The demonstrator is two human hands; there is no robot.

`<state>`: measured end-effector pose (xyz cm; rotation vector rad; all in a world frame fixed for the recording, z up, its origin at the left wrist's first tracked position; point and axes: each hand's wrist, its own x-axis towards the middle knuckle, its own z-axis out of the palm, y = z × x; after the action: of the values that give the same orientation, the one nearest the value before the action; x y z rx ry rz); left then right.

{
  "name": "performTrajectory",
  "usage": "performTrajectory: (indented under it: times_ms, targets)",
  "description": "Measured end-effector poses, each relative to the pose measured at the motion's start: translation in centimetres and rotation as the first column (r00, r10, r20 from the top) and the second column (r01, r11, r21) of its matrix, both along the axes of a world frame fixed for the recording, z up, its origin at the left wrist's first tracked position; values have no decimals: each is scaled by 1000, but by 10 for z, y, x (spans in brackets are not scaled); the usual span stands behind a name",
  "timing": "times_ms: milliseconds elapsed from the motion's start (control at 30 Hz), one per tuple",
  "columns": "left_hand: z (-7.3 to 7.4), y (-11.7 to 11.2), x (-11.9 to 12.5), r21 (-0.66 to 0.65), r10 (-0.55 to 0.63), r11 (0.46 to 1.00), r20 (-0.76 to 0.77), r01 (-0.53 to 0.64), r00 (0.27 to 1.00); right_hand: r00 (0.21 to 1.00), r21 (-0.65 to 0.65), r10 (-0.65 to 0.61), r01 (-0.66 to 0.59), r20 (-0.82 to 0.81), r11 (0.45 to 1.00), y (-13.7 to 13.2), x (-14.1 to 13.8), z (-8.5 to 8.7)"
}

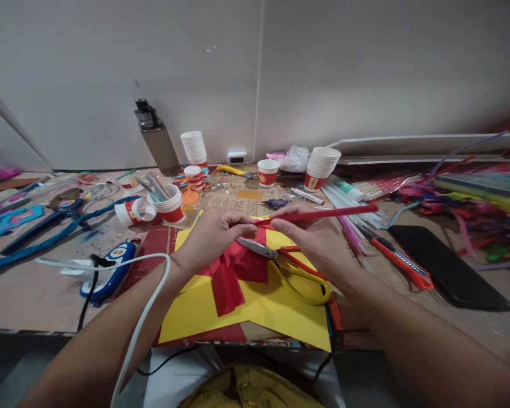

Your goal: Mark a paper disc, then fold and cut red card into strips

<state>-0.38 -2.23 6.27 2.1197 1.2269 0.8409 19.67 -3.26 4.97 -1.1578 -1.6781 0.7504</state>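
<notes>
A thin red stick (344, 213), perhaps a straw or rolled paper, lies level between my hands. My left hand (215, 232) is closed in a pinch at its left end. My right hand (312, 235) is closed round its middle, and the stick juts out past it to the right. Below my hands lie scissors (304, 283) with yellow and red handles, their blades resting on red paper (253, 266). Folded red strips (226, 289) lie beside the blades. Yellow paper (204, 320) spreads underneath at the table's front edge.
Pens fill a paper cup (172, 212) at left. Stacked cups (321, 170) stand near the wall. A blue penguin-like object (110, 277) and a white cable (142, 323) are at left. A utility knife (402, 263), a black phone-like slab (450, 269) and blurred pipe cleaners (471, 209) lie right.
</notes>
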Motion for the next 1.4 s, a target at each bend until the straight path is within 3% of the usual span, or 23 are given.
performTrajectory:
  times_ms: [133,267,400,667,1067,1400]
  targets:
    - [0,-3,4,-13,-23,1000,15,23,1000,995,-47,96,-95,12,994,1,-5,-7]
    - [-2,-3,5,36,-22,999,27,21,999,1000,26,3,-3,-3,1000,-1,-5,-1]
    - [-4,-1,2,61,21,998,39,-23,999,997,17,-68,68,-32,998,-2,-2,4]
    - [-2,0,0,33,66,997,53,-67,996,996,25,-46,48,-82,999,0,1,-1]
    - [-1,-2,0,-58,116,992,152,-108,982,997,136,-35,43,-64,990,1,2,-3]
    - [-1,-1,0,-115,107,990,191,-86,976,999,156,-18,26,-51,987,0,2,-2]
